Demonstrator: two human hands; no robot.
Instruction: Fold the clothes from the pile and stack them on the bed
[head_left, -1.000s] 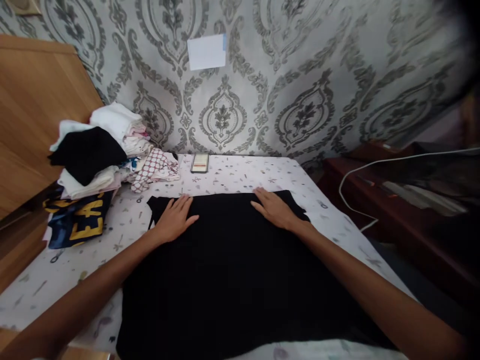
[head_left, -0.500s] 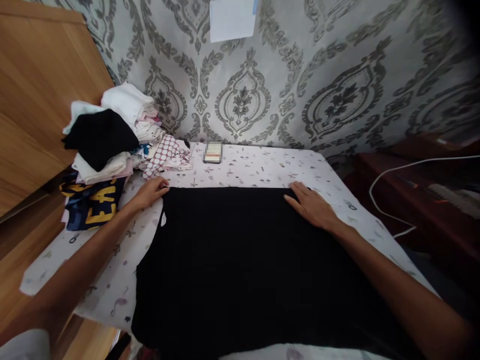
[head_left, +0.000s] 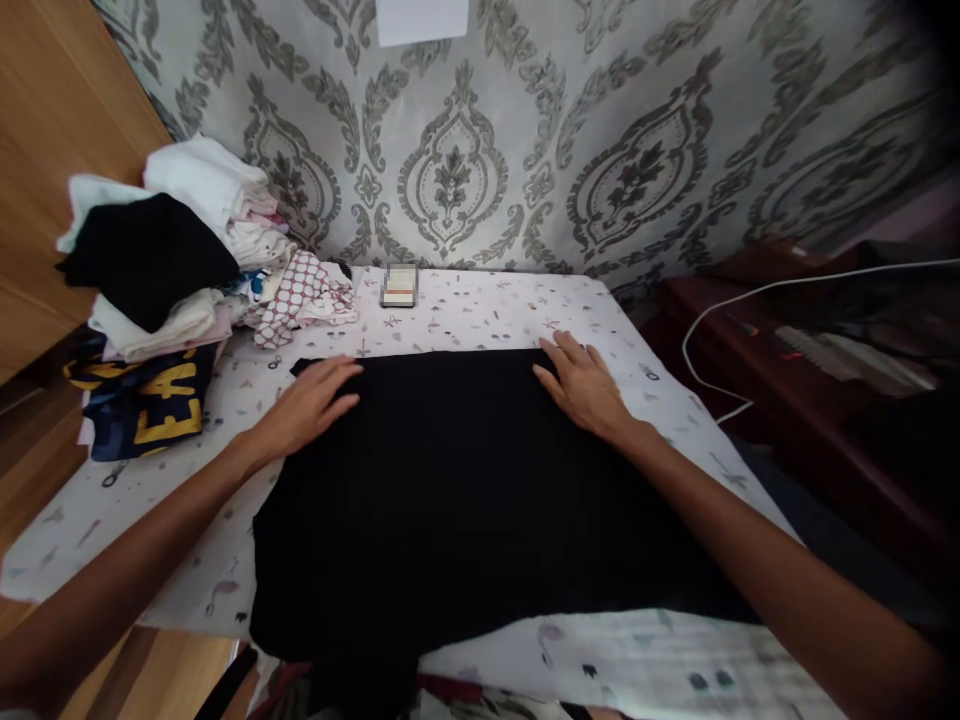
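Observation:
A black garment (head_left: pixel 457 490) lies spread flat over the patterned white cloth of the table. My left hand (head_left: pixel 311 405) rests on its far left corner, fingers stretched out and pointing right. On the far right part of the garment lies my right hand (head_left: pixel 579 382), palm down, with the fingers apart. Neither hand grips the fabric. The garment's left side curves inward below my left hand, and its near edge hangs over the table's front at the lower left.
Folded clothes (head_left: pixel 157 270) are piled at the far left beside a wooden cabinet (head_left: pixel 60 170). A small blurred card-like object (head_left: pixel 399 286) lies near the patterned wall covering (head_left: pixel 450 160). On the right, a white cable (head_left: pixel 686 345) runs over dark red furniture (head_left: pixel 735 400).
My left hand has moved from pinching the garment's far left corner to lying flat on it. The garment's near edge sits farther from me. The view has shifted slightly right.

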